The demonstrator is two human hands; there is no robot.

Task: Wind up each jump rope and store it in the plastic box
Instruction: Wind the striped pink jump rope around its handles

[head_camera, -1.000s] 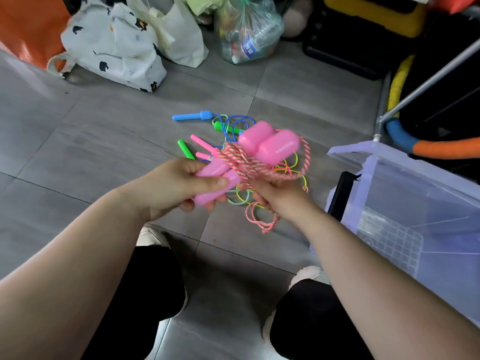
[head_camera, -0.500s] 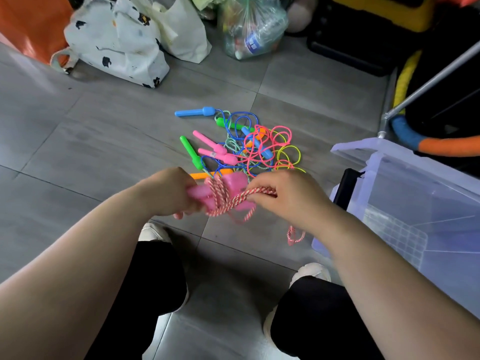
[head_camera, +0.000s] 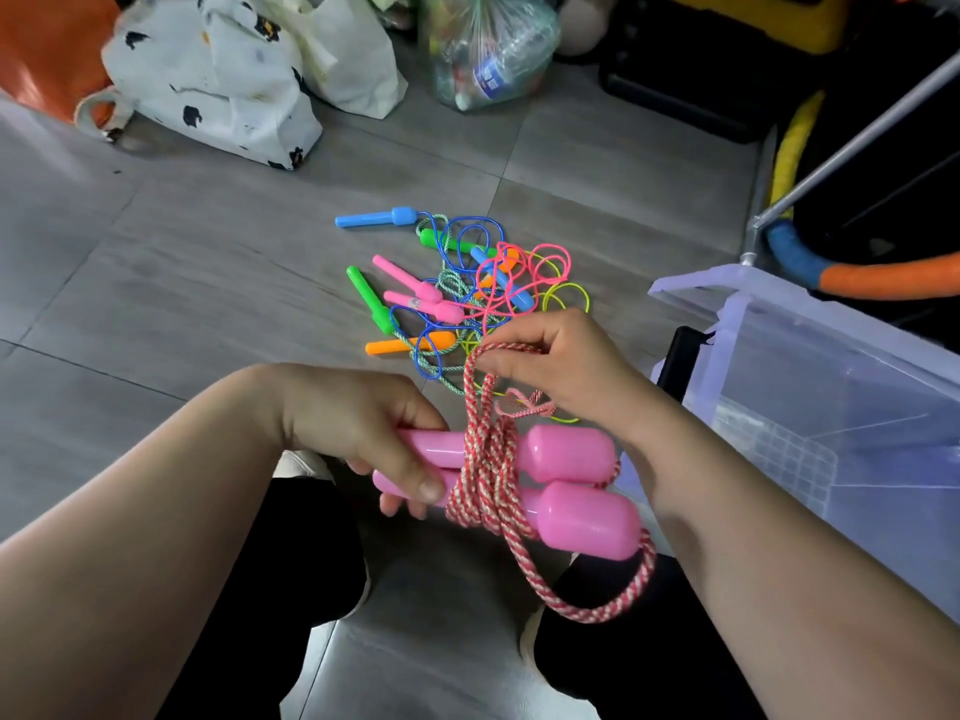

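The left hand (head_camera: pixel 363 433) grips two pink handles (head_camera: pixel 566 480) together; the right hand (head_camera: pixel 561 366) pinches the red-white rope (head_camera: pixel 488 459) wound around them, near the plastic box (head_camera: pixel 831 407).

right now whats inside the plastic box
Inside the plastic box, only a clear gridded insert shows through the wall. The frame edge cuts off much of the interior, so the rest cannot be seen.

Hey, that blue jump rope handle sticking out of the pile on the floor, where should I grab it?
Pinch the blue handle by its slim bare shaft, coming from above and the left: it lies flat, pointing away from the tangled ropes.
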